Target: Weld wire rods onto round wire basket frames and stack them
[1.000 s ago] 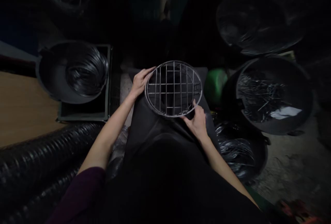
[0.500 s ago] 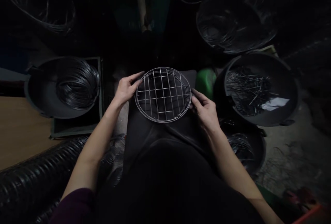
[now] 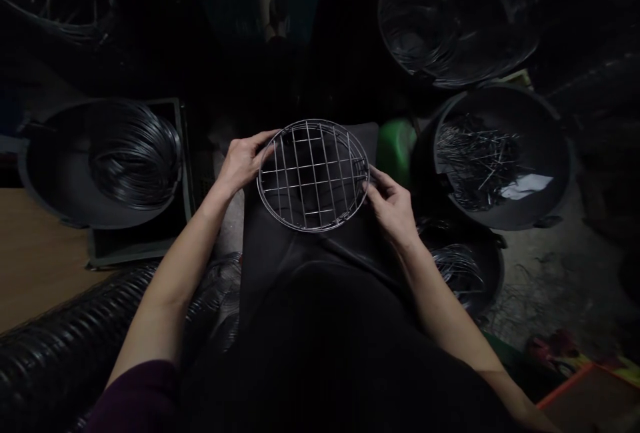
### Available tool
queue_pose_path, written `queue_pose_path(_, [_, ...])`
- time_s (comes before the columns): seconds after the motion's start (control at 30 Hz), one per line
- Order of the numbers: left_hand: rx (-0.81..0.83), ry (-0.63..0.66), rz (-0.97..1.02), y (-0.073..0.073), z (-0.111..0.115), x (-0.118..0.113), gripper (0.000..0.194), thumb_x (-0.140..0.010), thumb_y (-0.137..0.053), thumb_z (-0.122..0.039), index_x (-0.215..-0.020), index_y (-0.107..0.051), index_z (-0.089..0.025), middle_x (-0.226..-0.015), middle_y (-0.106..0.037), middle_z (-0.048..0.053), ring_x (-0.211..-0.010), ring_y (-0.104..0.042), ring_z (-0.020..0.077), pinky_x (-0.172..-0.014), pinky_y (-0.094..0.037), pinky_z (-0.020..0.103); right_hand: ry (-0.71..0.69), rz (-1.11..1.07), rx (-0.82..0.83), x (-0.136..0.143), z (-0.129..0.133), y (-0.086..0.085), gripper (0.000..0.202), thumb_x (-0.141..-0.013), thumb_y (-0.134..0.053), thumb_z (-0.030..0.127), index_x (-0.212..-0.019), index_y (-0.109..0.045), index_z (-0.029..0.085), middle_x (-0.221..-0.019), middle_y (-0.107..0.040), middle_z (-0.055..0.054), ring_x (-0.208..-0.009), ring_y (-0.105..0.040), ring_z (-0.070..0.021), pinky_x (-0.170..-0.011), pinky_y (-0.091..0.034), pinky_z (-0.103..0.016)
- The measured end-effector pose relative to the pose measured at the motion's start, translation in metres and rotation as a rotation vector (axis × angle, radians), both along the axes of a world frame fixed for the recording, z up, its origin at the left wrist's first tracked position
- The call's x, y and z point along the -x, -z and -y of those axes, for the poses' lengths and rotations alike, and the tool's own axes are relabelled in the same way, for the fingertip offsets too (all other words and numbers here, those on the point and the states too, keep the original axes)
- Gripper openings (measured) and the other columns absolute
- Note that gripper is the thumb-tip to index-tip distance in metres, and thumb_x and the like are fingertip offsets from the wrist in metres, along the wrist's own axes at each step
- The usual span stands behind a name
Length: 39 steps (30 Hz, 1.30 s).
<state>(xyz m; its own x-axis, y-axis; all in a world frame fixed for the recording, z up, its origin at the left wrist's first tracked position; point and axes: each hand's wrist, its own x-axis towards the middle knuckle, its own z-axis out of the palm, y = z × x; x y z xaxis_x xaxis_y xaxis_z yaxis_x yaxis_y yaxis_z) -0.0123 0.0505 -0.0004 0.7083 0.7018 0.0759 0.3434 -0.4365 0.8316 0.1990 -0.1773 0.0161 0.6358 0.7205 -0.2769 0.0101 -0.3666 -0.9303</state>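
A round wire rack (image 3: 314, 177) with a crossed grid of thin rods sits in front of me, above the dark cloth on my lap (image 3: 295, 253). My left hand (image 3: 245, 161) grips its upper left rim, the fingers reaching along the outer edge. On the opposite side, my right hand (image 3: 391, 205) pinches the right rim between thumb and fingers. Several fingertips are hidden behind the ring. The rack's near edge is tilted a little toward me.
To the right, a black tub (image 3: 560, 173) holds short metal rods (image 3: 475, 159) and a white scrap. A left tub (image 3: 45, 179) contains coiled wire (image 3: 135, 156). Stacked wire rings (image 3: 65, 333) lie lower left; a green object (image 3: 397, 151) stands beyond my right hand.
The camera view has shifted slightly, so the surroundings sit higher in the picture. Both hands keep their hold on the rack, and its rim shows a little more tilt.
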Motion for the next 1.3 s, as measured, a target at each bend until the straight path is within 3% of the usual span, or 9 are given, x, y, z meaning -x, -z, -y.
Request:
queue_pose_path(0.3, [0.001, -0.018, 0.027, 0.011, 0.005, 0.002, 0.046, -0.092, -0.055, -0.054, -0.124, -0.067, -0.022, -0.12, -0.071, 0.003, -0.11, -0.068, 0.0228, -0.101, -0.053, 0.031, -0.034, 0.104, 0.023, -0.002, 0.001, 0.003, 0.058, -0.078, -0.068, 0.049, -0.126, -0.064, 0.018, -0.125, -0.067, -0.008, -0.115, -0.063, -0.0237, -0.109, -0.044, -0.047])
queue_pose_path(0.47, [0.024, -0.048, 0.111, 0.028, 0.007, -0.001, 0.05, -0.094, -0.049, -0.059, -0.127, -0.064, -0.025, -0.129, -0.066, 0.002, -0.119, -0.064, 0.0229, -0.108, -0.048, 0.036, -0.038, 0.226, 0.037, -0.004, 0.002, 0.022, 0.053, -0.078, -0.065, 0.049, -0.121, -0.067, 0.017, -0.124, -0.067, -0.008, -0.116, -0.062, -0.0241, -0.109, -0.044, -0.045])
queue_pose_path(0.63, [0.067, -0.062, 0.138, 0.033, 0.014, -0.004, 0.053, -0.093, -0.047, -0.062, -0.125, -0.065, -0.025, -0.128, -0.067, 0.004, -0.119, -0.063, 0.024, -0.108, -0.048, 0.037, -0.052, 0.548, 0.16, 0.014, 0.022, 0.012, 0.048, -0.088, -0.05, 0.049, -0.12, -0.067, 0.018, -0.108, -0.071, -0.01, -0.102, -0.065, -0.0246, -0.099, -0.049, -0.045])
queue_pose_path(0.8, [0.055, -0.067, 0.148, 0.03, 0.015, -0.003, 0.056, -0.092, -0.045, -0.064, -0.125, -0.066, -0.024, -0.127, -0.067, 0.004, -0.119, -0.063, 0.0245, -0.107, -0.048, 0.036, -0.381, 0.655, 0.252, 0.035, 0.046, -0.001, 0.08, -0.081, -0.057, 0.056, -0.144, -0.042, 0.01, -0.141, -0.051, -0.02, -0.132, -0.045, -0.0338, -0.112, -0.035, -0.054])
queue_pose_path(0.9, [0.061, -0.081, 0.138, 0.03, 0.013, 0.0, 0.055, -0.091, -0.048, -0.065, -0.125, -0.066, -0.025, -0.125, -0.068, 0.002, -0.116, -0.065, 0.0243, -0.106, -0.05, 0.037, -0.318, 0.622, 0.347, 0.051, 0.04, 0.003, 0.109, -0.069, -0.068, 0.065, -0.15, -0.028, 0.004, -0.149, -0.039, -0.026, -0.139, -0.036, -0.0382, -0.114, -0.03, -0.058])
queue_pose_path(1.07, [0.105, -0.2, 0.159, 0.036, 0.009, 0.002, 0.036, -0.086, -0.059, -0.061, -0.118, -0.065, -0.046, -0.118, -0.069, -0.018, -0.112, -0.066, 0.0246, -0.105, -0.053, 0.047, -0.225, 0.49, 0.367, 0.068, 0.02, 0.023, 0.105, -0.077, -0.066, 0.058, -0.156, -0.014, 0.01, -0.153, -0.034, -0.022, -0.142, -0.033, -0.0342, -0.116, -0.026, -0.057])
queue_pose_path(1.13, [0.114, -0.232, 0.13, 0.031, 0.01, 0.001, 0.029, -0.084, -0.061, -0.06, -0.112, -0.064, -0.056, -0.115, -0.067, -0.027, -0.114, -0.065, 0.0261, -0.107, -0.05, 0.052, -0.259, 0.428, 0.306, 0.061, 0.021, 0.022, 0.103, -0.077, -0.067, 0.055, -0.156, -0.015, 0.013, -0.153, -0.036, -0.02, -0.142, -0.035, -0.0325, -0.116, -0.026, -0.057])
queue_pose_path(1.2, [0.123, -0.253, 0.061, 0.022, 0.011, 0.0, 0.026, -0.081, -0.062, -0.061, -0.107, -0.062, -0.064, -0.114, -0.064, -0.033, -0.118, -0.062, 0.0278, -0.111, -0.046, 0.055, -0.298, 0.372, 0.196, 0.036, 0.03, 0.016, 0.086, -0.08, -0.066, 0.053, -0.151, -0.032, 0.019, -0.147, -0.047, -0.015, -0.136, -0.044, -0.0284, -0.114, -0.032, -0.051])
queue_pose_path(1.3, [0.272, -0.32, 0.021, 0.003, 0.006, -0.003, 0.03, -0.073, -0.062, -0.07, -0.103, -0.057, -0.072, -0.114, -0.061, -0.039, -0.127, -0.056, 0.0293, -0.114, -0.044, 0.052, -0.14, 0.433, 0.106, -0.046, 0.047, 0.008, 0.041, -0.09, -0.053, 0.049, -0.117, -0.066, 0.022, -0.12, -0.068, -0.008, -0.113, -0.061, -0.0218, -0.103, -0.044, -0.04])
